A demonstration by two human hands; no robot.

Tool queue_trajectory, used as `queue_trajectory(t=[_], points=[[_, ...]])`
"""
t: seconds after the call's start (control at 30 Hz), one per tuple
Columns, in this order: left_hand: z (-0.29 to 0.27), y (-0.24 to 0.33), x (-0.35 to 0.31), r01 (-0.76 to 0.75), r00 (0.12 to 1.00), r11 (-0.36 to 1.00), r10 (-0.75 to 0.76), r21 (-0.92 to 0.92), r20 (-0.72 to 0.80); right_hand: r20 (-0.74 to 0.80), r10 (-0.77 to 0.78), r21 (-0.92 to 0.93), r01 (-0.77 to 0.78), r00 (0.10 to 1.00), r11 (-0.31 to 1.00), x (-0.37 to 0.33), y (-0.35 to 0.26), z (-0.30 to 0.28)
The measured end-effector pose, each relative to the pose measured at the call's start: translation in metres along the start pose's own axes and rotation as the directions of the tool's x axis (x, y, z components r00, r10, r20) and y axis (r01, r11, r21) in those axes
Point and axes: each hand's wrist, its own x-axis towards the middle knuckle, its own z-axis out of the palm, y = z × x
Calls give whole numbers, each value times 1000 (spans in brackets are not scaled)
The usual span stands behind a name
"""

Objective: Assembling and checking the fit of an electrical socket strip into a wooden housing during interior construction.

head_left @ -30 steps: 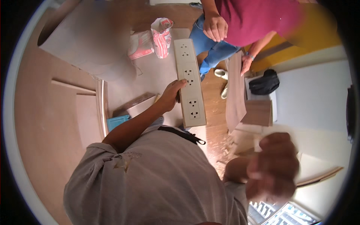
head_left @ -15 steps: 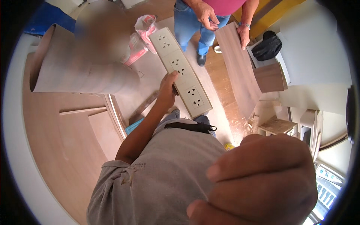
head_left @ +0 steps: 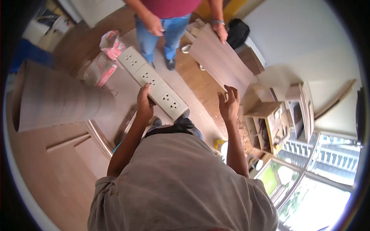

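A long cream outlet strip point(head_left: 158, 91) with several sockets slants in front of my body, its far end pointing up and left. My left hand point(head_left: 144, 107) grips it along its left edge, thumb over the top face; the other fingers are mostly hidden underneath. To the right, my right hand point(head_left: 230, 104) is raised in the air, holding nothing, with its fingers apart and slightly curled. Beyond it, a wood-grain board point(head_left: 219, 56) is held at its upper edge by a co-worker's hand point(head_left: 220, 32).
The co-worker in blue jeans point(head_left: 169, 34) stands ahead. A curled wood-grain sheet point(head_left: 61, 96) and a red-and-white bag point(head_left: 105, 67) are at left. A small wooden shelf unit point(head_left: 266, 123), a yellow can point(head_left: 220, 145) and windows point(head_left: 308, 169) lie to the right.
My right hand has gone from close before the camera out to the right, and its fingers have opened. My left hand still holds the outlet strip. The view has swung to the right.
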Motion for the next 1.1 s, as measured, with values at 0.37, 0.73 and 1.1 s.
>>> queue_trajectory(t=[0.37,0.73,1.1], points=[[18,-43,25,176,984,984,-175,-19,36,830,525,551,-426,190,-717,-88,138,110],[32,-94,46,136,989,988,-140,71,48,880,444,447,20,168,-894,-59,154,186],[43,-85,56,21,997,976,-38,217,74,807,474,529,-73,352,-846,-60,177,137]])
